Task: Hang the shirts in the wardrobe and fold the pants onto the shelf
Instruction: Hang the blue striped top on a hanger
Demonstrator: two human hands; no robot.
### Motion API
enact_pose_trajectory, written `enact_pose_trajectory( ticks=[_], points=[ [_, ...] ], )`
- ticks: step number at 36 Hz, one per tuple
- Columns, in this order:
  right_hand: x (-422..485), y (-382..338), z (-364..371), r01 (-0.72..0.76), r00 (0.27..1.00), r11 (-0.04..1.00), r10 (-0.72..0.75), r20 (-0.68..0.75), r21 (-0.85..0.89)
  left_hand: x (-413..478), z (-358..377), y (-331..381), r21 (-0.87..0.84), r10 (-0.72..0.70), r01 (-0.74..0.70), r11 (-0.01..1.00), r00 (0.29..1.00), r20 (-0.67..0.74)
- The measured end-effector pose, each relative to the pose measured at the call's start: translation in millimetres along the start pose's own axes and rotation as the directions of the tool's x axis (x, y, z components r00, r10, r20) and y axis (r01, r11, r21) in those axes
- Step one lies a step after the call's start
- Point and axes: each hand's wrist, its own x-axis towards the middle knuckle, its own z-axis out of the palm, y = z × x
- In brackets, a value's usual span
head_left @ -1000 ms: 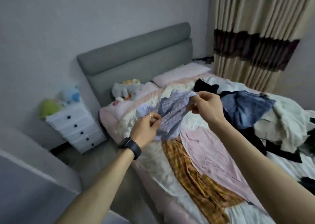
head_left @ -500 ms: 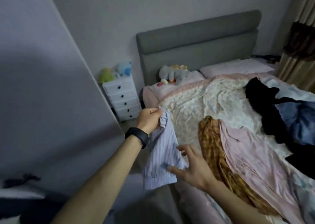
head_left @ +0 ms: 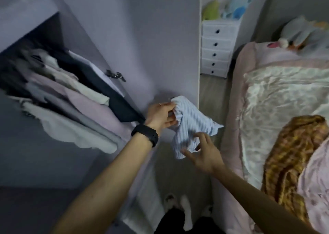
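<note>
A small light-blue striped garment [head_left: 190, 125] hangs in the air in front of the open wardrobe [head_left: 53, 94]. My left hand [head_left: 161, 115] grips its top edge, a black watch on the wrist. My right hand [head_left: 203, 153] is spread beneath its lower hem, fingers straight and touching the cloth. Inside the wardrobe several pale pink, white and dark clothes [head_left: 74, 109] hang in a row. An orange plaid garment [head_left: 292, 155] and a pink one [head_left: 318, 180] lie on the bed [head_left: 277, 94].
The open wardrobe door [head_left: 151, 46] stands just behind the garment. A white drawer chest [head_left: 216, 48] with plush toys on top stands between door and bed. My feet in pale slippers [head_left: 185, 207] are on the narrow grey floor strip.
I have turned left from the bed toward the wardrobe, carrying the striped garment with my left hand. My right hand let go of its top edge and now lies open under its hem.
</note>
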Motion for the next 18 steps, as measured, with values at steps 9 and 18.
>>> enact_pose_trajectory(
  ticks=[9,18],
  points=[
    [52.0,-92.5,23.7,0.171,0.982,0.961,-0.184,0.042,0.217,-13.5,-80.0,21.9,-0.010,0.159,-0.165,0.986,0.966,-0.205],
    [119.6,-204.6,26.9,-0.027,0.971,0.844,-0.106,0.216,0.536,-22.8,-179.6,-24.1,0.406,0.440,-0.386,0.828,0.897,-0.046]
  ],
)
